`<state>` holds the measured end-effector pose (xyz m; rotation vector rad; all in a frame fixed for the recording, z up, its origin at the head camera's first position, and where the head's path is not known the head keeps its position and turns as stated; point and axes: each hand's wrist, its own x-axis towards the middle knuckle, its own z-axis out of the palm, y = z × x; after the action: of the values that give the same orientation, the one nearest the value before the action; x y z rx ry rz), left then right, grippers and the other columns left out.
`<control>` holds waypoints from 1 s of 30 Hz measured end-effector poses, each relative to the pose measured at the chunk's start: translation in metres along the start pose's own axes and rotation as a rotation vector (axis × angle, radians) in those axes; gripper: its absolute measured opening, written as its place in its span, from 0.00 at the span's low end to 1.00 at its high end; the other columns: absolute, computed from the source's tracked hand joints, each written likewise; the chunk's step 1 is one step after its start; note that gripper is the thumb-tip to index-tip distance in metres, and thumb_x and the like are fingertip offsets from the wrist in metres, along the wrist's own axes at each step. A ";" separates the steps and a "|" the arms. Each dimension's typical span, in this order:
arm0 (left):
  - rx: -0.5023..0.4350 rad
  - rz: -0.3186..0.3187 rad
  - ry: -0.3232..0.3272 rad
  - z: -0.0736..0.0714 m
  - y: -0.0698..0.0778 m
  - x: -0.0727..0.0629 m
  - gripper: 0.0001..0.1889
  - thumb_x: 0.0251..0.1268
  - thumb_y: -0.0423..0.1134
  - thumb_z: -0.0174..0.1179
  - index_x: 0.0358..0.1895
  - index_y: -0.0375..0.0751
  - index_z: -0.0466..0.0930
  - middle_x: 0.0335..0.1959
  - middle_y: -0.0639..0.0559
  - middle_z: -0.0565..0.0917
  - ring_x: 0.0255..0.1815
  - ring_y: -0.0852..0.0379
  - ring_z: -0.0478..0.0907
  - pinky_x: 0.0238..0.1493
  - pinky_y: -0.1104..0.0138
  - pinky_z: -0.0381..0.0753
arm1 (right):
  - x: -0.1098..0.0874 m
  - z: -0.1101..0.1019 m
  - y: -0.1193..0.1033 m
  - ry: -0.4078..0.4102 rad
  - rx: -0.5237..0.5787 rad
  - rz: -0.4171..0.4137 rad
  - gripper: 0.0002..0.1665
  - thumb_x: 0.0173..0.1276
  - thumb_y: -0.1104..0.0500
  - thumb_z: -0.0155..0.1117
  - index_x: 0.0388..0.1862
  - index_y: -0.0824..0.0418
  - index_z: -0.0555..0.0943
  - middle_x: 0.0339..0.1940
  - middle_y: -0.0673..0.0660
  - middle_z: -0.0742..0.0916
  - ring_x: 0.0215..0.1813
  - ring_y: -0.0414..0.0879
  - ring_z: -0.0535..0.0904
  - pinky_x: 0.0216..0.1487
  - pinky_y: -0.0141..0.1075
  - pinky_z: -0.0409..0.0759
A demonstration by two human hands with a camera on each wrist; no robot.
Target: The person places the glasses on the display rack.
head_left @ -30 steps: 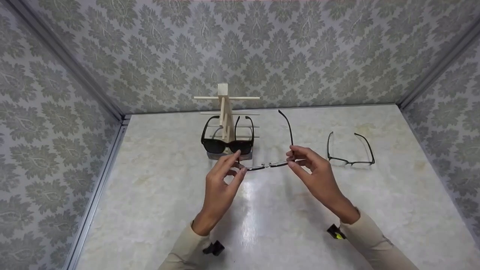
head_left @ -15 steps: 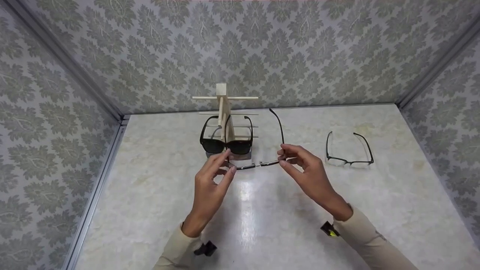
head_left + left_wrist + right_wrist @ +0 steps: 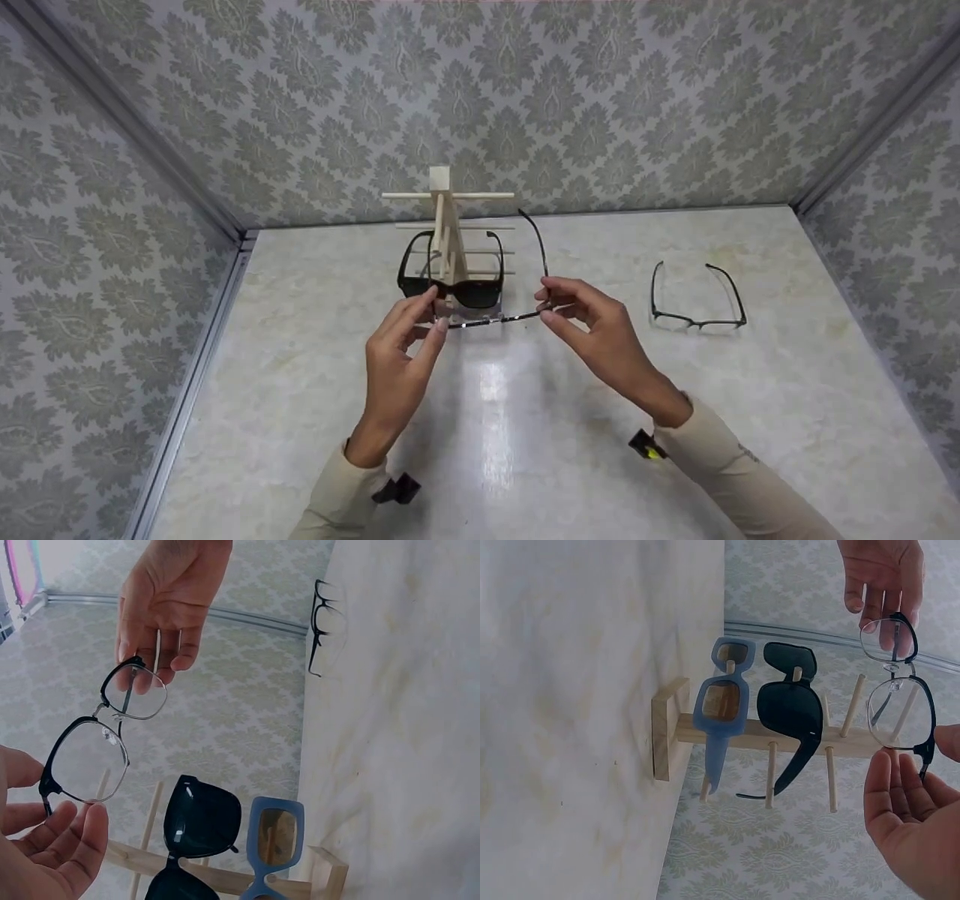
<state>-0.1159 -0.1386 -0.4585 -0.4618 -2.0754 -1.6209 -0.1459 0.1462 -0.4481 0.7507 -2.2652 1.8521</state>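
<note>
My left hand (image 3: 397,367) and right hand (image 3: 600,337) pinch a pair of browline eyeglasses (image 3: 51,769) by its two sides, near the hinges. The glasses have clear lenses, dark upper rims and thin metal lower rims. Their temples are unfolded and point away from me. They are held up off the table, in front of a wooden display stand (image 3: 440,180) and partly to its right. Black sunglasses (image 3: 791,709) hang on the stand's pegs, with light-blue sunglasses (image 3: 717,736) on the level below. In the head view the blue pair is mostly hidden behind the black one.
Another pair of dark-rimmed eyeglasses (image 3: 739,324) lies unfolded on the marbled table (image 3: 750,427), to the right of my right hand. Bare pegs (image 3: 853,705) stick out from the stand's upper part. Patterned panels (image 3: 555,97) enclose the table at the back and sides.
Both hands have carried the browline eyeglasses leftward and slightly away from me, so the left temple now overlaps the black sunglasses in the head view. The grips look the same.
</note>
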 end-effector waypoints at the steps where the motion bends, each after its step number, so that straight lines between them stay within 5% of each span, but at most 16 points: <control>1: -0.005 -0.005 0.002 -0.001 0.000 0.001 0.23 0.78 0.26 0.67 0.72 0.28 0.81 0.58 0.39 0.86 0.53 0.41 0.87 0.49 0.65 0.89 | 0.001 0.001 -0.001 -0.005 0.003 0.003 0.25 0.82 0.63 0.70 0.74 0.64 0.81 0.61 0.57 0.89 0.62 0.52 0.86 0.62 0.39 0.85; 12: -0.035 -0.090 -0.018 -0.012 0.002 0.013 0.22 0.82 0.29 0.65 0.73 0.31 0.81 0.59 0.41 0.86 0.52 0.45 0.86 0.46 0.65 0.90 | 0.011 0.005 -0.005 -0.019 0.048 0.049 0.25 0.83 0.62 0.69 0.75 0.65 0.81 0.61 0.57 0.89 0.62 0.52 0.85 0.65 0.40 0.85; 20: -0.087 -0.157 -0.020 -0.019 0.001 0.024 0.21 0.82 0.29 0.63 0.73 0.28 0.80 0.58 0.41 0.86 0.55 0.30 0.84 0.45 0.65 0.89 | 0.018 0.008 -0.007 -0.023 0.099 0.074 0.25 0.83 0.64 0.68 0.75 0.68 0.80 0.62 0.61 0.88 0.62 0.53 0.85 0.63 0.39 0.86; 30: -0.100 -0.172 -0.005 -0.025 0.000 0.037 0.19 0.83 0.30 0.63 0.71 0.30 0.82 0.57 0.41 0.87 0.56 0.33 0.85 0.47 0.62 0.91 | 0.027 0.014 -0.008 -0.016 0.171 0.077 0.24 0.82 0.67 0.67 0.74 0.70 0.79 0.61 0.64 0.88 0.61 0.54 0.85 0.61 0.41 0.87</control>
<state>-0.1431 -0.1636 -0.4338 -0.3283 -2.0945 -1.8297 -0.1625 0.1241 -0.4334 0.7128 -2.1950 2.1039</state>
